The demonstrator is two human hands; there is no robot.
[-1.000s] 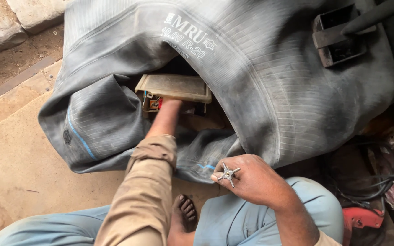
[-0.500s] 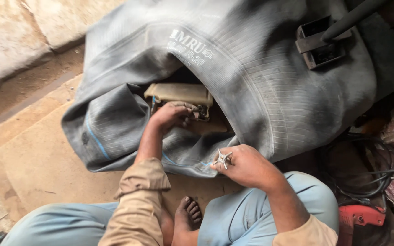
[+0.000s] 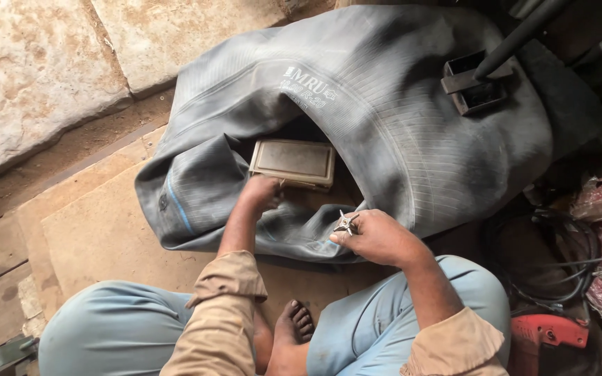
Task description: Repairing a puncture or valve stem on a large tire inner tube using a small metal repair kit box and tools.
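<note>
Inner tube [image 3: 384, 118], big and grey, lay folded across the middle of the floor, its far right part weighted under a dark metal block with a rod [image 3: 474, 82] whose top ran out of view. In the tube's hollow sat a tan rectangular box [image 3: 292, 161], its near edge hidden. Left hand [image 3: 260, 193] was curled at that box's near edge; what the fingers gripped could not be made out. Right hand [image 3: 376, 237] rested on the tube's near fold, fingers pinched narrow around a small star-shaped metal tool [image 3: 346, 223]. Near right, a red tool [image 3: 548, 333] was cut off.
</note>
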